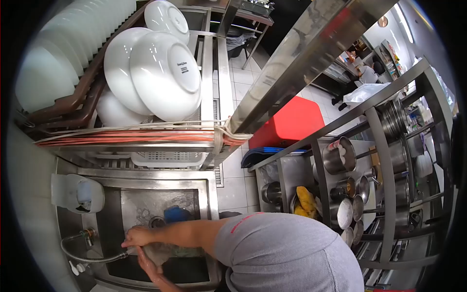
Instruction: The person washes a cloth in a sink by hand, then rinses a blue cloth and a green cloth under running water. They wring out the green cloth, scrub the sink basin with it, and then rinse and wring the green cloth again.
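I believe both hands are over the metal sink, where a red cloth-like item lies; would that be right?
Not quite: the cloth-like item is blue, not red, as the head view shows; the right hand and left hand are over the metal sink.

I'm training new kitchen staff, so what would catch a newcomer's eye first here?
Probably the big red box-shaped object, vivid against the pale floor tiles just right of the slanting steel post. The glossy, upturned white bowls at upper left likely come next. Then, at lower left, the person's bare hands close together over the steel sink, near a blue item.
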The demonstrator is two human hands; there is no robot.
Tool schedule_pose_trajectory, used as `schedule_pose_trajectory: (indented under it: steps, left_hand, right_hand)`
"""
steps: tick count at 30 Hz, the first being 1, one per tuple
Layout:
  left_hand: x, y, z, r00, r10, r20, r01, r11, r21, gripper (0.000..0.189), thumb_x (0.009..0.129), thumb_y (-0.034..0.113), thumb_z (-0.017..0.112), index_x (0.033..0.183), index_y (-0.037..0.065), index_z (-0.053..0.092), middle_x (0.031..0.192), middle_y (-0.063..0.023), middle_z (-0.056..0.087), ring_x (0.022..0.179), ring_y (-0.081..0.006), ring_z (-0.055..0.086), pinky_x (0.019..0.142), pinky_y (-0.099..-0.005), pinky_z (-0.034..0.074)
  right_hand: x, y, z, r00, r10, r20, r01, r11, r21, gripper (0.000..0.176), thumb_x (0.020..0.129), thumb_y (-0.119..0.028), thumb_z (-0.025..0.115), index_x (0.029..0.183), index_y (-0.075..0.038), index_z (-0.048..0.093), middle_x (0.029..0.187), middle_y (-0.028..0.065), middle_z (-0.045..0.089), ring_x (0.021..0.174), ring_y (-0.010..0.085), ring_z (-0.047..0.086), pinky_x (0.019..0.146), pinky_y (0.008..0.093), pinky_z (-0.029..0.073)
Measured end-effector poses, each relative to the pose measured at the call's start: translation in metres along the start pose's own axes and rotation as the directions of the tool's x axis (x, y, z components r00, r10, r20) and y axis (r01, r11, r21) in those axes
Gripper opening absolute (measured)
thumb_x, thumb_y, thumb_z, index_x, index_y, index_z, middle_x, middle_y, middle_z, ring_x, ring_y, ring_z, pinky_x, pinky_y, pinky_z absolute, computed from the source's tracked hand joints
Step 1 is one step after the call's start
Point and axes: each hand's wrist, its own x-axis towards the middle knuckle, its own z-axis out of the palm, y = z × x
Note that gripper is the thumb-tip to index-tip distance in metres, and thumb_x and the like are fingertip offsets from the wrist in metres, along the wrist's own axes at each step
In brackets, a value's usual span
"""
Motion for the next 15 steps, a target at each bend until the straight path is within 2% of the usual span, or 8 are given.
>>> schedule_pose_trajectory:
  steps: [3,5,9,10,12,13,14,15]
  left_hand:
    - [0.0,0.008,-0.017,0.962,0.244,0.125,-0.268,0.933,0.242,0.047,0.093,0.029,0.056,0.122,-0.007,0.048,0.116,-0.0166,0.054,0.1,-0.027,0.058,0.085,-0.0395,0.048]
    - [-0.006,0.017,-0.01,0.921,0.289,-0.26,-0.298,0.955,0.005,0.049,0.094,0.034,0.055,0.124,-0.003,0.049,0.123,-0.0154,0.051,0.111,-0.0276,0.053,0.094,-0.0394,0.044]
    - [0.001,0.004,-0.029,0.907,0.307,-0.287,-0.412,0.781,-0.47,0.057,0.091,0.042,0.056,0.127,-0.002,0.047,0.128,-0.0179,0.05,0.12,-0.0305,0.049,0.1,-0.0438,0.041]
    - [0.015,-0.011,-0.045,0.906,0.307,-0.291,-0.414,0.785,-0.461,0.057,0.091,0.042,0.056,0.127,-0.002,0.047,0.128,-0.0179,0.05,0.12,-0.0305,0.049,0.1,-0.0438,0.041]
    - [0.052,-0.065,-0.098,0.606,0.778,0.163,-0.742,0.48,0.469,0.048,0.096,0.034,0.049,0.128,-0.001,0.043,0.129,-0.0139,0.05,0.119,-0.0246,0.049,0.103,-0.0405,0.04]
    - [0.061,-0.067,-0.091,0.771,0.615,0.165,-0.637,0.735,0.233,0.042,0.098,0.029,0.045,0.128,0.0,0.044,0.127,-0.0131,0.052,0.117,-0.0232,0.05,0.104,-0.0397,0.039]
    - [0.093,-0.085,-0.096,0.927,0.314,0.204,-0.19,0.863,-0.468,0.033,0.098,0.023,0.043,0.124,0.003,0.049,0.121,-0.012,0.055,0.109,-0.0227,0.054,0.096,-0.037,0.044]
    - [0.115,-0.101,-0.114,0.907,0.118,0.405,0.339,0.365,-0.867,0.027,0.097,0.017,0.041,0.119,0.007,0.054,0.115,-0.011,0.059,0.102,-0.0223,0.058,0.088,-0.0343,0.048]
  right_hand:
    - [-0.013,-0.005,-0.023,0.956,0.01,0.294,-0.045,0.992,0.115,0.054,0.076,-0.056,0.068,0.082,-0.003,0.068,0.078,0.0152,0.066,0.071,0.0289,0.062,0.066,0.0422,0.048]
    - [-0.022,-0.016,-0.043,0.796,-0.18,0.577,0.238,0.971,-0.024,0.049,0.071,-0.05,0.076,0.088,-0.004,0.07,0.081,0.0136,0.068,0.075,0.0246,0.063,0.068,0.04,0.049]
    - [0.001,0.021,-0.037,0.747,-0.171,0.643,0.246,0.969,-0.028,0.05,0.065,-0.043,0.083,0.094,-0.004,0.071,0.086,0.0135,0.069,0.08,0.0214,0.064,0.072,0.037,0.05]
    - [0.003,0.022,-0.045,0.84,-0.078,0.537,0.043,0.996,0.078,0.046,0.065,-0.039,0.083,0.094,-0.005,0.071,0.086,0.012,0.069,0.081,0.0199,0.064,0.073,0.0357,0.05]
    - [-0.006,0.012,-0.038,0.947,0.028,0.321,-0.227,0.763,0.605,0.039,0.067,-0.033,0.082,0.084,0.0,0.07,0.081,0.0093,0.068,0.076,0.0189,0.063,0.066,0.0331,0.05]
    - [-0.01,-0.001,-0.022,0.979,0.054,0.195,-0.184,0.641,0.745,0.036,0.069,-0.032,0.081,0.079,0.0,0.069,0.077,0.009,0.067,0.071,0.0187,0.062,0.064,0.0327,0.05]
    - [-0.015,-0.015,-0.004,0.99,0.104,0.097,-0.136,0.495,0.858,0.034,0.071,-0.031,0.08,0.075,0.001,0.068,0.073,0.0088,0.066,0.067,0.0186,0.062,0.062,0.0322,0.05]
    - [-0.022,-0.027,0.015,0.979,0.189,0.081,-0.174,0.55,0.817,0.04,0.071,-0.035,0.079,0.072,0.003,0.066,0.069,0.011,0.065,0.064,0.0197,0.062,0.06,0.0337,0.05]
